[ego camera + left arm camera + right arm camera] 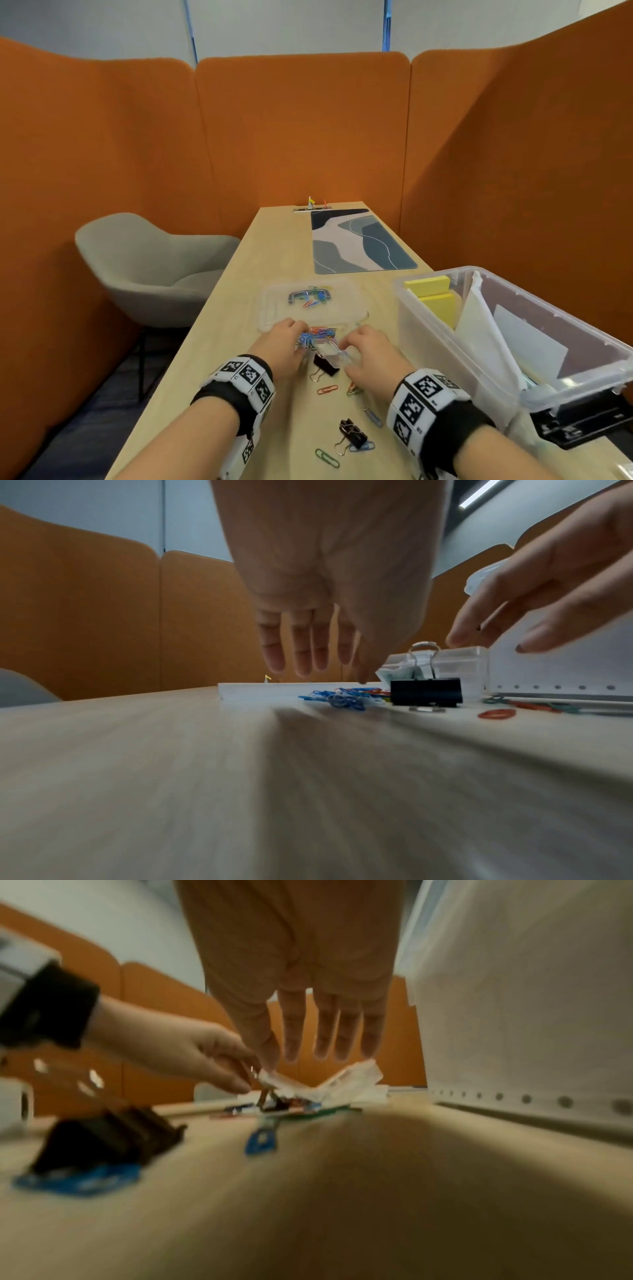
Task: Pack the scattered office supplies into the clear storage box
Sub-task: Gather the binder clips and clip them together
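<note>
A pile of coloured paper clips (318, 334) lies on the wooden table between my hands. My left hand (297, 328) hovers over it with fingers (301, 653) straight and relaxed, holding nothing. My right hand (346, 343) reaches down beside it, and its thumb touches a small clear plastic case (346, 1081) that stands open. A black binder clip (424, 695) sits just in front of the pile. The clear storage box (431, 337) stands at the right with yellow sticky notes (430, 286) and papers inside.
A flat clear lid (274, 308) with a few clips lies beyond my hands. Another black binder clip (352, 434) and loose paper clips (327, 390) lie nearer me. A patterned desk mat (359, 240) lies farther back, a grey chair (147, 260) stands left, and orange partitions surround the table.
</note>
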Demonstrator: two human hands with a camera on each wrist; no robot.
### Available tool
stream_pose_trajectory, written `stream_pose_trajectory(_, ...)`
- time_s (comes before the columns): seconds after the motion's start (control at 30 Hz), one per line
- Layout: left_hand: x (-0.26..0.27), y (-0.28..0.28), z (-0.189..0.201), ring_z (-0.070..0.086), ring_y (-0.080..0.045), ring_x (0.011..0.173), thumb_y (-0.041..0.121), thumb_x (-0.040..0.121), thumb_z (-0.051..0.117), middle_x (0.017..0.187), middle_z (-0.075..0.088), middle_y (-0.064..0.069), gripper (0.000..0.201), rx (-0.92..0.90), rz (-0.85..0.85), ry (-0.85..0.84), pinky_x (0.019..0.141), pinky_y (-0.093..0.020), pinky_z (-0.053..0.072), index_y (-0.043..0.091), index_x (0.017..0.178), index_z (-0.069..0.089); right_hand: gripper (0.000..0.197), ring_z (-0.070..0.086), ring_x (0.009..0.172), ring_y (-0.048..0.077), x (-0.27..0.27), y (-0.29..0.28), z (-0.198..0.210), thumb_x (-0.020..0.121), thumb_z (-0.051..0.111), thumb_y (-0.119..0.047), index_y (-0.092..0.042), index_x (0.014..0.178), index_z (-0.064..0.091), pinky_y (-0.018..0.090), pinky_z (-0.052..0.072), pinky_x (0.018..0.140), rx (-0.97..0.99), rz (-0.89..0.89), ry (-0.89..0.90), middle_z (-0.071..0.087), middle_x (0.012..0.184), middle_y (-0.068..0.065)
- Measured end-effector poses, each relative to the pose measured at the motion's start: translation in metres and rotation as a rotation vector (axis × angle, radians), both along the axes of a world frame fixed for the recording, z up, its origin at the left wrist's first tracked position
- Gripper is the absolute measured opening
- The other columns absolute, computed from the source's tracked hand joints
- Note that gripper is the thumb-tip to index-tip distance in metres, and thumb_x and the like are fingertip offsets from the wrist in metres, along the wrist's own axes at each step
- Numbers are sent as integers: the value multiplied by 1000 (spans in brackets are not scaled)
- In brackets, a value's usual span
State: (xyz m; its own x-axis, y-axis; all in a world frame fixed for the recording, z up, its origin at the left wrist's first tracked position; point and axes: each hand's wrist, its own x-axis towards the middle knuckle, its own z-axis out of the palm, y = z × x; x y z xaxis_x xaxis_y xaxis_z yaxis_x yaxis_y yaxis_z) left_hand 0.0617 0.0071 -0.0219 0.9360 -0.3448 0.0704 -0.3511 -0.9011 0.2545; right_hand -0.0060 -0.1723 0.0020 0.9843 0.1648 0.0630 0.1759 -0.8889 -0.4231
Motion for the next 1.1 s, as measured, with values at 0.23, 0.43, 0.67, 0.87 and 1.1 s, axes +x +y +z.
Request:
stream_pose_trajectory(0.23, 1, -3, -1, 45, -19, 124, 42, 83, 58, 133, 46, 2, 45, 39, -137, 82, 107, -35, 36, 30, 127, 54, 41, 34, 131, 25, 17, 7, -7, 95, 41, -31, -18, 134, 44, 38, 35, 104, -296, -51, 143, 40, 137, 8)
stream_pose_trajectory(0.43, -6, -6, 2, 44, -17, 123, 49, 80, 60, 131, 46, 5, 45, 78, -204, 117, 107, -37, 35, 33, 122, 58, 42, 35, 131, 25, 23, 4, -12, 94, 43, -20, -16, 136, 40, 37, 32, 108, -241, -112, 25, 38, 139, 8)
stream_pose_trajectory(0.67, -9, -8, 5, 53, -21, 107, 38, 81, 64, 113, 56, -3, 32, 84, -180, 62, 94, -32, 42, 20, 107, 68, 33, 43, 59, 1, -1, 11, 1, 79, 65, -44, -23, 61, 48, 19, 39, 61, 187, 122, 49, 44, 61, -11)
stream_pose_trajectory(0.87, -19, -5, 12, 59, -26, 93, 28, 90, 56, 97, 65, -11, 27, 12, -152, -48, 82, -33, 46, 7, 99, 70, 43, 37, 35, 4, -15, 4, 3, 52, 88, -35, -21, 51, 48, 19, 32, 44, 101, 283, 424, 44, 38, -10)
stream_pose_trajectory(1.1, -33, -9, 14, 49, -23, 70, 25, 92, 46, 73, 52, 0, 19, -150, -97, -142, 65, -30, 40, 19, 74, 42, 27, 52, 46, 8, -12, -1, -7, 73, 67, -4, -24, 63, 53, 16, 45, 42, 209, 267, 425, 54, 61, -4)
